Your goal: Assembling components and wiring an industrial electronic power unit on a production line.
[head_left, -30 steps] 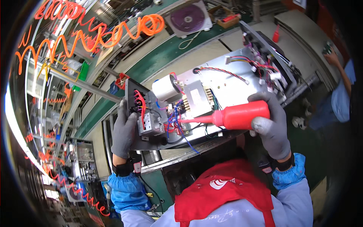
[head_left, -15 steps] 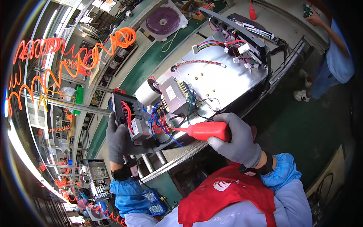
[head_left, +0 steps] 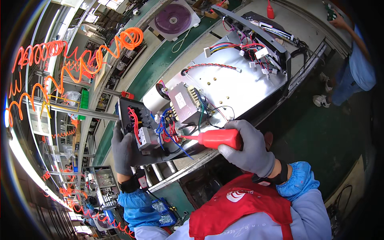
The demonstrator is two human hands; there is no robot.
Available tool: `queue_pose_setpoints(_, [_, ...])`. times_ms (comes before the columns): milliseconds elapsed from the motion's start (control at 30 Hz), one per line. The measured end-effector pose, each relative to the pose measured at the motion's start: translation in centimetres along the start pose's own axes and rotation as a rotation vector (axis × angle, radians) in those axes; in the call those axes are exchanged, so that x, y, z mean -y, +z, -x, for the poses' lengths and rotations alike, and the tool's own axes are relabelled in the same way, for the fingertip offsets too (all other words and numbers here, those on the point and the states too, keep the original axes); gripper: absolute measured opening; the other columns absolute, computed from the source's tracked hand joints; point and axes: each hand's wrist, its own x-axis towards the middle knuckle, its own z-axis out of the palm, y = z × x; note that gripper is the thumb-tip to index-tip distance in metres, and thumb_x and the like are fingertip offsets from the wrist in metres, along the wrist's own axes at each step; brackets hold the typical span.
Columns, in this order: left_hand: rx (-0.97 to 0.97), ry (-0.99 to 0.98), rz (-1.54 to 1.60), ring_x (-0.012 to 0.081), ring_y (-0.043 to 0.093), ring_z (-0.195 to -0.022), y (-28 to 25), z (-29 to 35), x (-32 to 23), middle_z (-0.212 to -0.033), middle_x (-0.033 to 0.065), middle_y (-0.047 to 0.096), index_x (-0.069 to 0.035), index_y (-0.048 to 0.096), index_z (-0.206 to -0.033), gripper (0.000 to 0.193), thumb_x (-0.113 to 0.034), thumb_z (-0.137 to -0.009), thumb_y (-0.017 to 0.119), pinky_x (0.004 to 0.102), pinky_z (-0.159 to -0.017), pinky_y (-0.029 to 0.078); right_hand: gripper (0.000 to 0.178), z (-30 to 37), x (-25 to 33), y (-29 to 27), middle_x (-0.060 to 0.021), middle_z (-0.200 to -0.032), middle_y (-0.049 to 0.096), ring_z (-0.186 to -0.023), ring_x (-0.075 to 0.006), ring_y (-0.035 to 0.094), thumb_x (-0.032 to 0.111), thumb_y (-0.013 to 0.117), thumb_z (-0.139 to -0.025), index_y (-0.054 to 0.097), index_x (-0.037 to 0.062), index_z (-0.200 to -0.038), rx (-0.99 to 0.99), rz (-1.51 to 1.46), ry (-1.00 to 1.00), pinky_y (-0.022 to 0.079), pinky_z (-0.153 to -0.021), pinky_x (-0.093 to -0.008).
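1. Right hand (head_left: 252, 148), gray-gloved: wrapped around a red squeeze bottle (head_left: 222, 138), fingers and thumb closed on its fat end. The bottle lies nearly level above the near edge of the chassis.
2. Its thin nozzle (head_left: 191, 137) aims left into the wiring. Can't tell if the tip is touching anything.
3. Left hand (head_left: 121, 148), also gray-gloved: up against the left end of the metal chassis (head_left: 244, 86). Can't tell whether it's gripping or just resting there.
4. Between the 2 hands: a gray terminal block (head_left: 146, 139) near the left thumb, red wires (head_left: 134, 119) looping beside it, and tangled blue wires (head_left: 161, 127) near the nozzle.
5. Further in: a boxy transformer (head_left: 184, 103), with a white cylinder (head_left: 154, 100) just left of it.
6. Far right of the chassis: colored leads with white connectors (head_left: 262, 53).
7. Below the near edge, 2 metal rollers (head_left: 157, 172) show.
8. Way out: a purple fan (head_left: 173, 19), another red bottle (head_left: 271, 11) standing upright, and a co-worker's hand (head_left: 340, 22) holding a green circuit board (head_left: 331, 14).
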Motion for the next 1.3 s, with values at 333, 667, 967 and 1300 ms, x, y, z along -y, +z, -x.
queue_pose_setpoints(333, [0.022,0.033,-0.071,0.0185,0.056,-0.103,0.2,0.3,-0.6,-0.124,0.0171,0.054,0.009,0.034,-0.141,0.064,-0.001,-0.079,0.048,0.0278,-0.091,0.045,0.043,-0.8,-0.2,0.2,-0.0166,-0.094,0.063,-0.082,-0.0327,0.067,0.019,0.075,-0.074,0.057,0.0017,-0.108,0.003,-0.016,0.025,0.054,-0.071,-0.0384])
queue_pose_setpoints(667, [0.016,0.019,-0.024,0.0177,0.055,-0.106,0.7,0.6,-1.1,-0.131,0.0177,0.05,0.009,0.029,-0.144,0.067,0.0,-0.08,0.047,0.0277,-0.092,0.044,0.041,-1.7,-0.5,0.0,-0.0169,-0.097,0.064,-0.083,-0.0329,0.067,0.018,0.075,-0.074,0.058,0.003,-0.108,0.035,-0.042,0.052,0.054,-0.073,-0.0386])
queue_pose_setpoints(967, [0.017,0.023,-0.071,0.0163,0.055,-0.105,1.0,0.9,-1.4,-0.134,0.0165,0.048,0.008,0.027,-0.145,0.067,0.002,-0.081,0.045,0.0261,-0.088,0.045,0.042,-1.6,-0.6,0.3,-0.0169,-0.094,0.063,-0.083,-0.0331,0.067,0.019,0.075,-0.075,0.057,0.0001,-0.108,0.01,0.012,-0.028,0.055,-0.073,-0.0385])
queue_pose_setpoints(1300, [-0.013,0.013,0.051,0.0153,0.056,-0.098,1.2,1.0,-1.5,-0.131,0.0161,0.05,0.009,0.028,-0.144,0.067,0.001,-0.08,0.045,0.0254,-0.084,0.046,0.045,-1.4,-0.8,1.3,-0.0178,-0.094,0.063,-0.083,-0.0344,0.066,0.02,0.076,-0.074,0.056,-0.0001,-0.109,-0.03,0.039,-0.079,0.055,-0.072,-0.0396])
